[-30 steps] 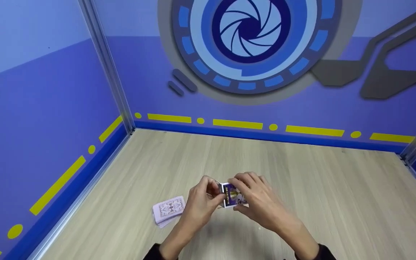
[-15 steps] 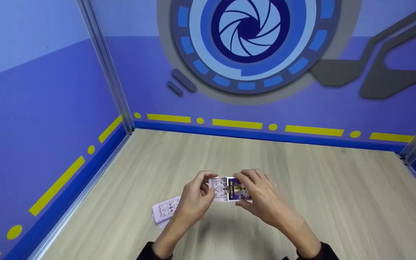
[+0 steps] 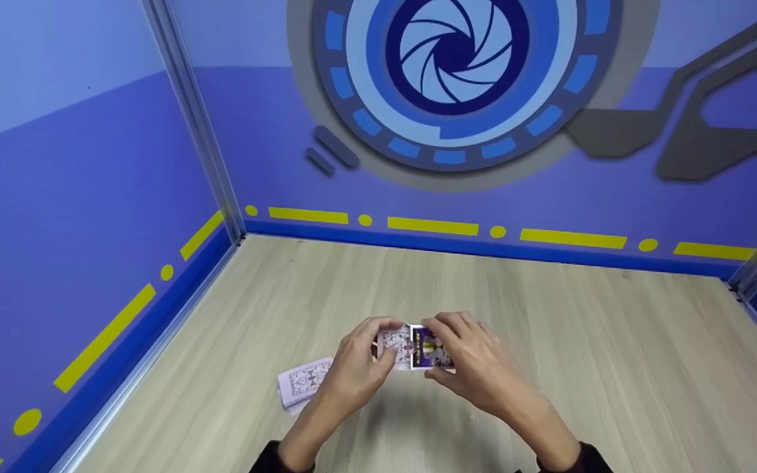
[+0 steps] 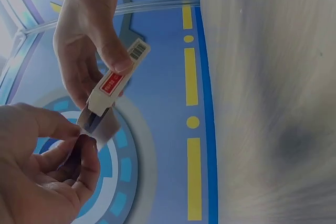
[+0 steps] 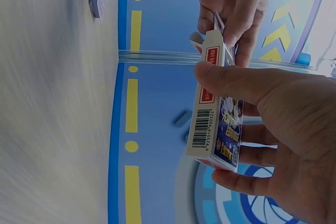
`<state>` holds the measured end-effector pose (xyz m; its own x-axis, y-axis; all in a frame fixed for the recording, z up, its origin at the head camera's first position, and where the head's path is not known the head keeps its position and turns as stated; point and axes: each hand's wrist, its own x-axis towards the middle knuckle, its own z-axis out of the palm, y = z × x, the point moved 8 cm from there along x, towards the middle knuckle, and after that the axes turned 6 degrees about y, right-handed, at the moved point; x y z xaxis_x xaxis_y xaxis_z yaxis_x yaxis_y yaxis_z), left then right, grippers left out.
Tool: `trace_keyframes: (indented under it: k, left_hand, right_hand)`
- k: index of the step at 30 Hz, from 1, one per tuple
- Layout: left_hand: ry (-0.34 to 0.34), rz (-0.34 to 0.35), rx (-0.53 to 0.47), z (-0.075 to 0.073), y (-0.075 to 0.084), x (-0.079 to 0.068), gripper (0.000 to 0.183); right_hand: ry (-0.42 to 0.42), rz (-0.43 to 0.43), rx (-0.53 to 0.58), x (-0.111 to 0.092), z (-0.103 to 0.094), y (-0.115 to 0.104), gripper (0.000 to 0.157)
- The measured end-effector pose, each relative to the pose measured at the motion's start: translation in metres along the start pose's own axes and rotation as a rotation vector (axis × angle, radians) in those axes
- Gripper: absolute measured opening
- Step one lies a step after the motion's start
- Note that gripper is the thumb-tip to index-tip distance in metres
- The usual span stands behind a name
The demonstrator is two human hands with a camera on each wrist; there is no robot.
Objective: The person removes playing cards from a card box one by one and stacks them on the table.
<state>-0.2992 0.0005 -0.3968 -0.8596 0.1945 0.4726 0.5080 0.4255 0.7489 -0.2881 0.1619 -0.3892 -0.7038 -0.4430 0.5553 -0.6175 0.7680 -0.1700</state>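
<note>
My right hand point(image 3: 480, 364) grips a small purple-and-white playing card box point(image 3: 430, 348), fingers along the far edge and thumb at the near one. In the right wrist view, the box point(image 5: 202, 129) shows a barcode and red label on its narrow side. Playing cards point(image 3: 397, 347) with a patterned back stick out of its left end. My left hand point(image 3: 355, 364) pinches these cards, thumb on the near side and fingers at the far side. In the left wrist view an end flap stands out beside the opening of the box point(image 4: 121, 74). Both hands are above the table.
A loose stack of patterned playing cards point(image 3: 301, 384) lies on the wooden table point(image 3: 582, 341), partly behind my left forearm. Blue panel walls point(image 3: 253, 151) enclose the table at the back and sides, with metal corner posts point(image 3: 198, 125).
My left hand has shifted left from the box's opening, and the patterned cards now show between it and the box. The right hand keeps its grip on the box.
</note>
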Motion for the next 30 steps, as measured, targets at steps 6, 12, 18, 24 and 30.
trace_keyframes:
  k: [6,12,18,24,30]
  left_hand:
    - [-0.032,-0.011,-0.035,0.002,0.000,0.000,0.033]
    - [-0.041,0.051,0.003,-0.007,0.005,0.000,0.037]
    - [-0.137,0.080,0.126,-0.008,0.010,-0.003,0.058]
    - [-0.154,0.174,0.363,-0.009,0.014,-0.005,0.067]
    - [-0.127,0.217,0.474,-0.016,0.010,-0.002,0.071]
  right_hand:
    - [-0.017,0.011,0.009,-0.001,0.002,0.000,0.072]
    - [0.000,0.016,0.017,0.000,0.000,0.002,0.072]
    - [-0.001,0.019,0.022,0.000,0.000,0.002,0.072]
    - [-0.009,0.023,0.020,-0.001,0.002,0.002,0.072]
    - [-0.013,0.037,0.012,0.000,0.001,0.005,0.072]
